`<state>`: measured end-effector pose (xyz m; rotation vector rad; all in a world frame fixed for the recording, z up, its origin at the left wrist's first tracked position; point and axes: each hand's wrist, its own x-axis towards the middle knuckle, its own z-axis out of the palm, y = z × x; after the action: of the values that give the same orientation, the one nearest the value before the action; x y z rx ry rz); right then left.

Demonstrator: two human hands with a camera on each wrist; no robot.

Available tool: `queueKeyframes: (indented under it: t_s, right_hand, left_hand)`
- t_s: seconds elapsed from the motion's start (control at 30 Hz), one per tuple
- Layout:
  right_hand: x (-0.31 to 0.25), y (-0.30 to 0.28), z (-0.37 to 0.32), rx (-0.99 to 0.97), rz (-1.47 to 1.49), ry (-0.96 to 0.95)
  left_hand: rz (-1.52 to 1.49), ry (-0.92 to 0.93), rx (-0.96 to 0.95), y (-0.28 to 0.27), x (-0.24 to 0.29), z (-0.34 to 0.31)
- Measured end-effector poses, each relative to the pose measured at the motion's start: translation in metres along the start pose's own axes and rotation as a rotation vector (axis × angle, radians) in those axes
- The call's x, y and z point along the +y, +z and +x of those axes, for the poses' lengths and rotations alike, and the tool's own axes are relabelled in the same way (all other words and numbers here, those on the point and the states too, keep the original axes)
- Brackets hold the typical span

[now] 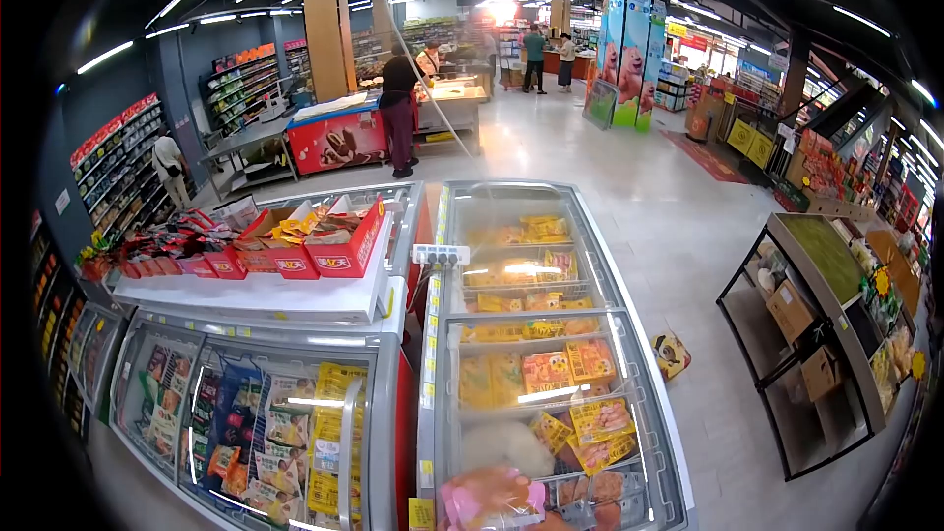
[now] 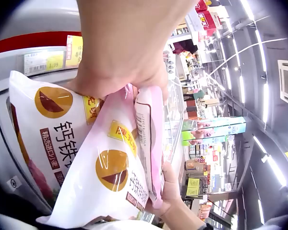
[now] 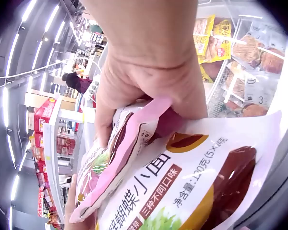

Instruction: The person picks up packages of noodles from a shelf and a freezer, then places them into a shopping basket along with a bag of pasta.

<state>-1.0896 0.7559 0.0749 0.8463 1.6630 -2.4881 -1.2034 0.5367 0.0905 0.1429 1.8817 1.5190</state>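
Supermarket floor (image 1: pixel 610 167) stretches past two chest freezers, with a shopper (image 1: pixel 398 108) and shelves far behind. The right freezer (image 1: pixel 429 374) has its glass lid over yellow packets. Red boxes (image 1: pixel 344 241) sit on a white worktop over the back of the left one.

The bags (image 2: pixel 110 177) are held between the two hands, close against a freezer's edge with its price tags (image 2: pixel 55 60). The left hand (image 2: pixel 125 52) is curled over their top, fingers closed round the pink and white edges. The right hand (image 3: pixel 149 81) clamps the same bundle from its own side, thumb and fingers wrapped over a folded pink bag (image 3: pixel 129 148). Several slick bags stacked flat would likely slide apart, which seems to be why both hands pinch them together at one end.

Much is hidden. The head view shows neither hand nor bag (they lie below its frame). How many bags there are cannot be counted, since they overlap, at least three by the layers. Each wrist view catches only a sliver of the other hand: the right at the bottom (image 2: pixel 170 196), the left as fingertips (image 3: pixel 72 201). The print is cropped, and the bags' lower ends run out of frame.
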Motion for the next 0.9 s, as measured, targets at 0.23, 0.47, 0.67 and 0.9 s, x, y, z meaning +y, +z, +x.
queueKeyframes:
  t_s: [0.23,0.47,0.67,0.9]
  right_hand:
    - [-0.009,0.007,-0.007,0.004,0.003,-0.048]
    - [-0.032,0.011,-0.035,0.035,0.005,-0.124]
    - [-0.072,0.009,-0.059,0.146,-0.017,-0.281]
    - [-0.06,-0.006,-0.048,0.365,-0.114,-0.413]
  left_hand:
    - [0.041,0.048,-0.017,0.001,0.0,0.008]
    - [0.019,0.062,-0.022,0.0,0.004,0.007]
    - [-0.087,0.137,-0.033,0.002,0.012,0.015]
    - [0.063,0.486,-0.011,0.019,0.075,0.023]
